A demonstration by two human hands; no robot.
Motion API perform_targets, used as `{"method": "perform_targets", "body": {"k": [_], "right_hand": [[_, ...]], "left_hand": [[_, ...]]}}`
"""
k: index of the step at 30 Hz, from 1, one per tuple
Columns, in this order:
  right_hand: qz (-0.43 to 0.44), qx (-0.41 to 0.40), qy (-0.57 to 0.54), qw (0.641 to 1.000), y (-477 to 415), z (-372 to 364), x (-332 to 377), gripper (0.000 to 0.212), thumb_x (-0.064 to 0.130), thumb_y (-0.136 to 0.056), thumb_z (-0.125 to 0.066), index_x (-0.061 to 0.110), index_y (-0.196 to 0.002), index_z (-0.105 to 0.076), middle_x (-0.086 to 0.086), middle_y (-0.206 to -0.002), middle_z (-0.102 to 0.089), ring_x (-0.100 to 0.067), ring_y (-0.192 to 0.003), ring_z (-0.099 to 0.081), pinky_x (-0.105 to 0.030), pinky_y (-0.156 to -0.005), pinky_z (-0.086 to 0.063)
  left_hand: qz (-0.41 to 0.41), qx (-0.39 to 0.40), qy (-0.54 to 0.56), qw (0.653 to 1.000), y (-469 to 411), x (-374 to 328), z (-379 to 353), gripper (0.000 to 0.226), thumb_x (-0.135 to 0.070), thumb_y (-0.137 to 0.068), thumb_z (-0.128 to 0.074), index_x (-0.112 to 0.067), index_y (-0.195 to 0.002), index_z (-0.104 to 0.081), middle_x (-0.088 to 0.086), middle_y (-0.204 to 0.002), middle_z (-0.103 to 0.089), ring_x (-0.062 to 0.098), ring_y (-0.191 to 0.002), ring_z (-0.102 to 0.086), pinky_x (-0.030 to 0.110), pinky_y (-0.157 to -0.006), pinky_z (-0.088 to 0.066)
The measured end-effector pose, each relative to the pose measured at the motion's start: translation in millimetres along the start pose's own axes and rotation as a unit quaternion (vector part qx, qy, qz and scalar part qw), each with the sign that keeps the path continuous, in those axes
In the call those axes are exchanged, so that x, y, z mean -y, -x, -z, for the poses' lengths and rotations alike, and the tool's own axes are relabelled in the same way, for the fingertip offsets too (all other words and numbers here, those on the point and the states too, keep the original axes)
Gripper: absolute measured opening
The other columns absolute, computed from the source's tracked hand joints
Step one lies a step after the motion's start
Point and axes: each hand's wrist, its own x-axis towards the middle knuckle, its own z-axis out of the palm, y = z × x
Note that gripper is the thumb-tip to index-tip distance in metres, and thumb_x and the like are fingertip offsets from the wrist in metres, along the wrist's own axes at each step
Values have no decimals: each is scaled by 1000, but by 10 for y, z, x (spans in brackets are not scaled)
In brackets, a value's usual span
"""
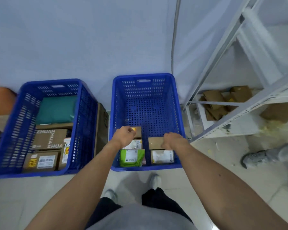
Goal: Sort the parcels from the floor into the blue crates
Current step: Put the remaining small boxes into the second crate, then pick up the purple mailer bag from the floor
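Two blue crates stand on the floor against the wall. The left crate (85, 103) holds a green soft parcel (56, 109) and several cardboard boxes. The right crate (145, 77) holds parcels only at its near end: a green bag (131, 157), a labelled box (162, 156) and more under my hands. My left hand (125, 136) reaches into it, fingers curled at a small brown box (137, 131). My right hand (172, 141) is closed on the edge of a plain brown box (155, 143).
A flat cardboard piece (101, 128) stands between the crates. A white metal shelf rack (239, 103) with crumpled cardboard (223, 100) beneath it stands to the right. Another person's grey shoe (254, 159) is at far right. My feet (155, 180) are just behind the right crate.
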Motion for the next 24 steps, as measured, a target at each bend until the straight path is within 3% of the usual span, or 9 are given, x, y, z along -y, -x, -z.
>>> {"method": "perform_targets", "body": {"k": [5,9,13,16,21,24], "right_hand": [[-27,-22,-57,998,432,-138,219,32,27,-93,-50,11,-119,-56,-10,-120,-61,-27,-95,-55,-36,-76,-44],[-63,-44,-115,990,756,-379,395,39,24,-97,-45,7,-129,-58,-12,-131,-61,-32,-114,-58,-41,-94,-48],[-117,-55,-133,983,1148,-821,606,44,33,-97,-48,7,-132,-56,-13,-134,-58,-31,-120,-56,-39,-97,-48],[-149,-51,-140,978,1494,-1292,771,44,33,-100,-43,9,-136,-54,-11,-140,-54,-30,-126,-53,-37,-101,-44],[-222,-60,-196,953,2129,-1976,959,51,40,-96,-45,8,-137,-48,-14,-139,-50,-31,-126,-51,-36,-98,-43],[-265,-54,-225,936,2484,-2343,964,53,40,-96,-47,7,-137,-48,-16,-139,-50,-32,-127,-50,-38,-101,-41]], "left_hand": [[-38,20,-35,998,337,164,32,28,-29,-101,-48,-11,-113,-65,14,-107,-70,29,-99,-68,44,-91,-56],[-100,35,-130,986,589,349,162,25,-24,-100,-48,-8,-100,-67,15,-100,-71,33,-99,-65,41,-87,-54],[-160,46,-174,971,823,609,224,23,-22,-98,-48,-9,-94,-66,11,-96,-70,31,-91,-65,40,-84,-54],[-176,65,-186,965,1007,859,162,25,-24,-96,-45,-12,-83,-63,5,-80,-66,29,-83,-64,40,-80,-52],[-210,119,-199,950,1272,1119,-61,25,-26,-96,-47,-10,-89,-66,10,-92,-70,30,-89,-65,39,-80,-52],[-223,156,-205,940,1502,1176,-290,24,-27,-94,-47,-12,-83,-61,6,-83,-67,26,-79,-62,38,-70,-50]]}}
